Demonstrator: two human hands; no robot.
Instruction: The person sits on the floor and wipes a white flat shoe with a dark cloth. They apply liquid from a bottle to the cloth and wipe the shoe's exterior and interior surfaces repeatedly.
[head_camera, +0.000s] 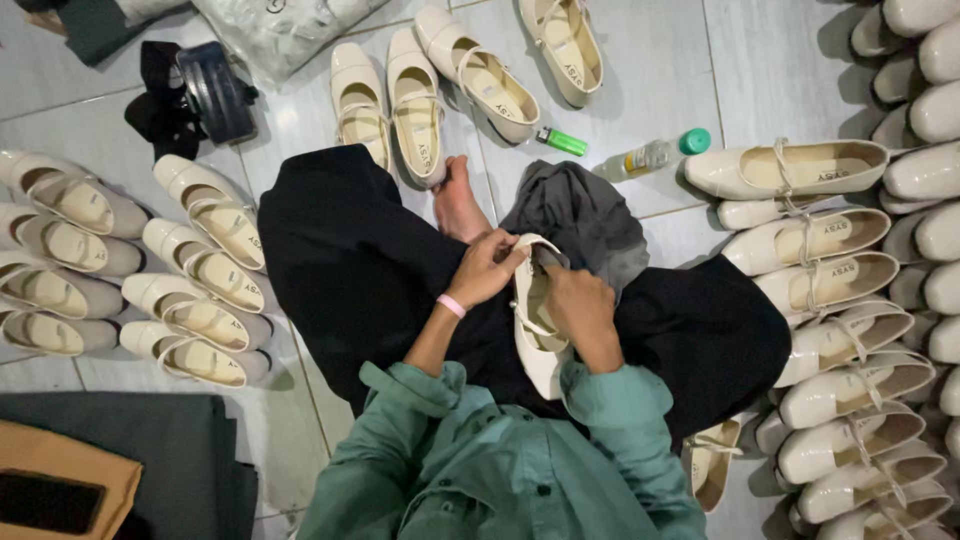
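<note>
shoe in hand: we see a cream strap shoe resting on the lap, heel end up so both hands can reach its opening
left hand: fingers closed on the shoe's heel rim, steadying it
right hand: fingers curled into the shoe's opening, gripping its edge
grey cloth: just beyond the shoe, on the knee
shoe rows: either side of the shoe, on the tiled floor
lighter, bottle: beyond the shoe, well apart

The left hand is bent at the wrist, with the fingers pinched together at the tips. The right hand is curled, knuckles up, close beside it. Both forearms come forward from rolled green sleeves.
</note>
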